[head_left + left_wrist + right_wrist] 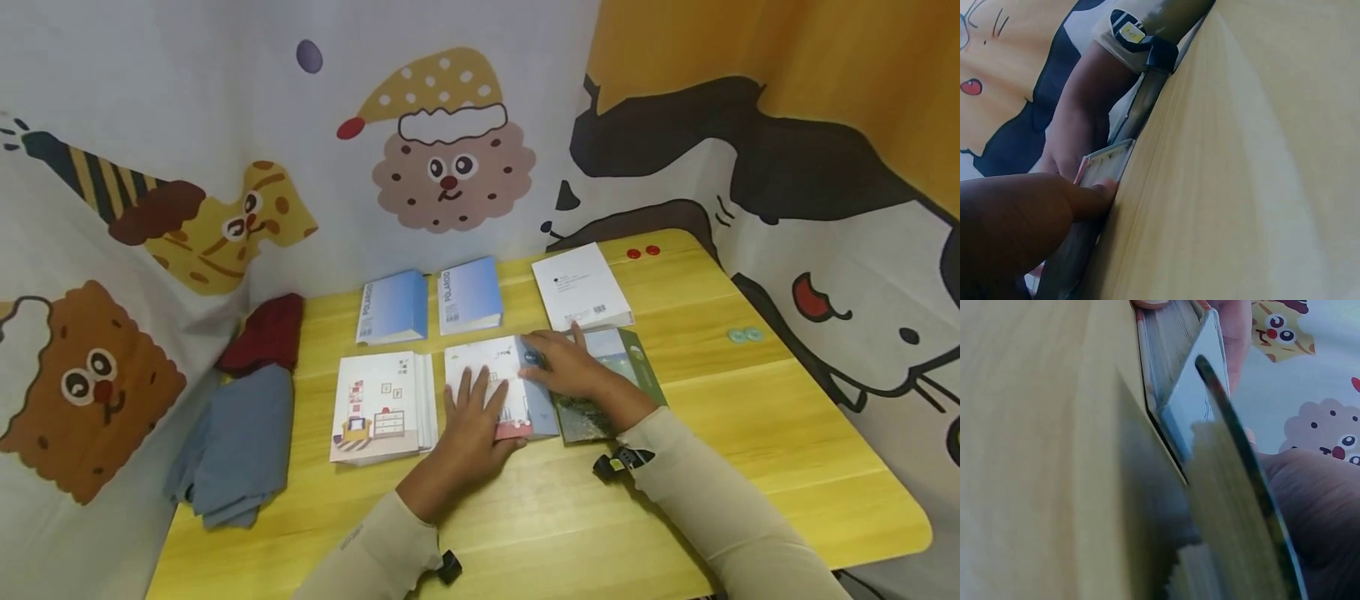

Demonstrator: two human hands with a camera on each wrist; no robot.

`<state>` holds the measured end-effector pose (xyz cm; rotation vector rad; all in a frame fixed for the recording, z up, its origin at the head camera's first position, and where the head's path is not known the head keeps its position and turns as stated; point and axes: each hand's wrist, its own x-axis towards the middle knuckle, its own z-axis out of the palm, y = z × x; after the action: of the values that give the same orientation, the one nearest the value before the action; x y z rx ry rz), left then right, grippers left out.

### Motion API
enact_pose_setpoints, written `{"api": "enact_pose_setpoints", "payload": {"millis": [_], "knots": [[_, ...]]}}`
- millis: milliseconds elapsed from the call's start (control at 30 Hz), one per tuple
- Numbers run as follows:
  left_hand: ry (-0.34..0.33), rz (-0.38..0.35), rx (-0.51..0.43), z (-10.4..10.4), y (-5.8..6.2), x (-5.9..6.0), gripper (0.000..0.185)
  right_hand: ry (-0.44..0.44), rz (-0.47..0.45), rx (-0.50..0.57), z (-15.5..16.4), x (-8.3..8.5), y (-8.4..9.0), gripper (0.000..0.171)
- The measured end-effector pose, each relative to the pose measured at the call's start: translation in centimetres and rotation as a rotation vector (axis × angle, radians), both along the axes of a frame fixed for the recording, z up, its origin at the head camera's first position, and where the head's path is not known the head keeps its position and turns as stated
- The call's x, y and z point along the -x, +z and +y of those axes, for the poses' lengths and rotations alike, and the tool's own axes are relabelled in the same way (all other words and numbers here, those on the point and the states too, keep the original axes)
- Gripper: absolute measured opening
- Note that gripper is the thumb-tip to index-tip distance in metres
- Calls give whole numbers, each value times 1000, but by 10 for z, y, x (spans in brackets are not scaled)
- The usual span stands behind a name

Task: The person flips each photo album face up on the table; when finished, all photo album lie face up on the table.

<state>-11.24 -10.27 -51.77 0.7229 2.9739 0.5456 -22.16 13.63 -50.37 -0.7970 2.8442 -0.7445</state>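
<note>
A white book (515,408) with a drawn room on its cover and a light blue spine (1191,406) lies at the middle of the table. My left hand (468,429) is spread over that cover with fingers straight, and its thumb (1094,197) touches the lower page edge in the left wrist view. From the far right side, my right hand (573,367) reaches across, fingertips on the book's blue strip. Beneath the right hand and wrist lies a green landscape-cover book (588,417), close beside the white one.
Left of the hands lie stacked white illustrated books (375,379). Farther back are two blue POLAROID albums (401,304) and a white book (581,287). Folded grey-blue cloth (247,442) and dark red cloth (273,333) sit at left. Red buttons (633,253) and teal buttons (737,336) lie right.
</note>
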Motion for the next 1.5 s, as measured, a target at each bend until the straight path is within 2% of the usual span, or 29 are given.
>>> {"api": "enact_pose_setpoints", "payload": {"millis": [200, 300, 467, 633, 733, 833, 967, 1100, 1233, 1367, 1433, 1500], "knots": [[7, -50, -36, -2, -1, -1, 90, 1, 5, 22, -1, 1, -3, 72], [14, -57, -93, -3, -2, -1, 91, -9, 18, 87, -2, 0, -1, 71], [27, -31, -235, -7, -5, -1, 91, 4, 54, 280, -6, 1, 3, 65], [20, -4, -363, -7, -8, 0, 90, 21, 49, 476, -8, -1, 3, 62], [15, 17, -472, -5, -8, 1, 89, 35, 35, 600, -7, -2, 4, 60], [-23, 40, -605, -3, -8, 2, 91, 72, 5, 739, -7, -5, 8, 54], [-128, 41, -768, -1, -9, 5, 97, 129, -24, 835, -5, -8, 12, 49], [-198, -65, -904, -1, -9, 6, 108, 165, -4, 806, -5, -12, 14, 53], [-185, -178, -974, -1, -9, 7, 122, 157, 8, 735, -7, -13, 12, 65], [-104, -227, -1040, -1, -11, 9, 125, 141, -14, 646, -10, -11, 6, 69], [-42, -216, -1057, -2, -12, 9, 124, 132, -21, 593, -11, -11, 5, 68], [26, -176, -1032, -4, -11, 7, 124, 122, -38, 534, -12, -11, 4, 68]]}}
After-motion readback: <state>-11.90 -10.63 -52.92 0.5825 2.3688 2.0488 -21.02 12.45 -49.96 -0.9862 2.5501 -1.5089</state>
